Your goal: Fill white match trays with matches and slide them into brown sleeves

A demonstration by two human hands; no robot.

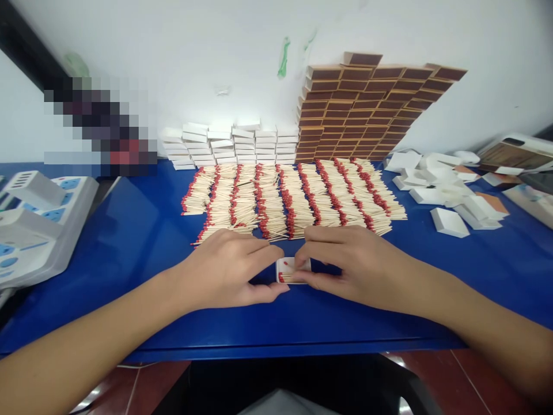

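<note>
A small white matchbox tray (279,266) lies on the blue table in front of me, with a few red-headed matches (285,277) along its near side. My left hand (231,268) grips the tray's left end between thumb and forefinger. Over the right half of the tray, my right hand (349,265) is closed in a pinch, its fingertips down inside on matches. One red match head shows just left of those fingertips; the stick behind it is mostly hidden. Just beyond both hands spread long rows of loose matches (298,199), their red heads in uneven lines.
Stacked white trays (233,144) stand against the wall. Right of them rises a tall stack of matchbox sleeves (354,109) with brown sides. Loose white trays (449,187) lie heaped at the right, near a phone (518,153). A power strip (69,230) sits at the left.
</note>
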